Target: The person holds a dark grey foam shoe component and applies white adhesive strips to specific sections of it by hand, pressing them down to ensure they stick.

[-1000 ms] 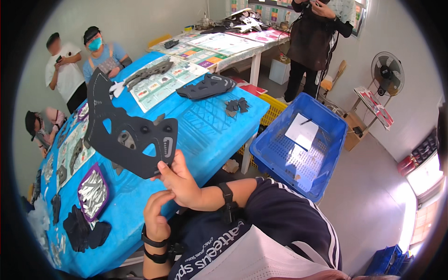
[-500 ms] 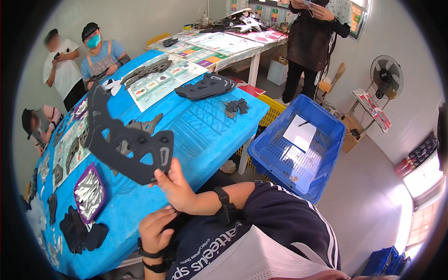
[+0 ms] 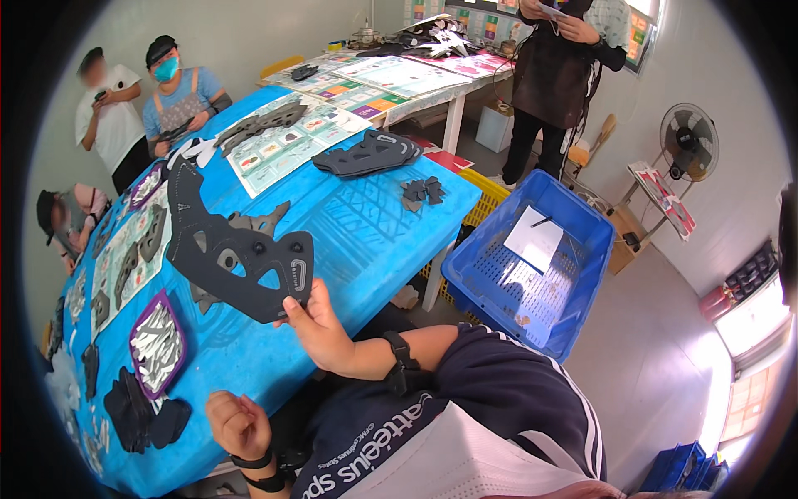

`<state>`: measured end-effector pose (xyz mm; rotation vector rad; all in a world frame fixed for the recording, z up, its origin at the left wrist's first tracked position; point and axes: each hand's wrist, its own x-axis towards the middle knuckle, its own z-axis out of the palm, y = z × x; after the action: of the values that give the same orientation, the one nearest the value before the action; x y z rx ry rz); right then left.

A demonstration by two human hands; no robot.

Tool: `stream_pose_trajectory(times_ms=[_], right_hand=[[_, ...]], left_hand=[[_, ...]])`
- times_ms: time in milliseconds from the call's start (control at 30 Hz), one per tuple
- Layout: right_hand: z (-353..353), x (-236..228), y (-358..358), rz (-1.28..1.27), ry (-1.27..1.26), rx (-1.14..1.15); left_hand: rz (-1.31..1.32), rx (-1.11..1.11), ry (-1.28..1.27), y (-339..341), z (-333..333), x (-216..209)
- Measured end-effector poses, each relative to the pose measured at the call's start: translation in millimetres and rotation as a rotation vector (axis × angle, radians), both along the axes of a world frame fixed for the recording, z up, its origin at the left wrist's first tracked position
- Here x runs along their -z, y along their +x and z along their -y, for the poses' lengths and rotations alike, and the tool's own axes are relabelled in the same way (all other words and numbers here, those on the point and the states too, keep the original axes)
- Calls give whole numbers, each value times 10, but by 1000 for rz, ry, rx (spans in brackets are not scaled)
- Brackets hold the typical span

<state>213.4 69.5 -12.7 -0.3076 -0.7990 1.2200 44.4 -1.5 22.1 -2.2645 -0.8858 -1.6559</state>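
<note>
My right hand (image 3: 322, 333) pinches the lower right corner of a dark grey shoe upper (image 3: 220, 262), lifted above the blue-covered table (image 3: 349, 283). The upper is a flat, curved panel with cut-out openings, two round dark spots and a light outlined mark near my thumb. My left hand (image 3: 239, 424) is apart from it at the table's near edge, fingers curled in against the thumb; whatever may be between them is hidden. Closest to that hand lie a pile of black pieces (image 3: 131, 416) and a purple-rimmed basket (image 3: 133, 358) of white strips.
More dark uppers (image 3: 366, 154) are stacked at the table's far right, near small grey scraps (image 3: 422, 193). Printed sheets (image 3: 283, 154) carry other pieces. A blue crate (image 3: 573, 291) holding paper and a pen stands at right. Several people are around the table; a fan (image 3: 688, 137) stands beyond.
My left hand has moved away from my right wrist, down and left, and its fingers have curled in. The shoe upper has tilted and its far end has shifted slightly right.
</note>
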Motion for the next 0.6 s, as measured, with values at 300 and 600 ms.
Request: stream_pose_trajectory(times_ms=[300,600], right_hand=[[-153,-37,327,164,116,84],[-585,121,1044,673,141,291]], left_hand=[[57,-182,-123,-476,-38,-96],[-152,-792,-341,-1855,-189,-223]])
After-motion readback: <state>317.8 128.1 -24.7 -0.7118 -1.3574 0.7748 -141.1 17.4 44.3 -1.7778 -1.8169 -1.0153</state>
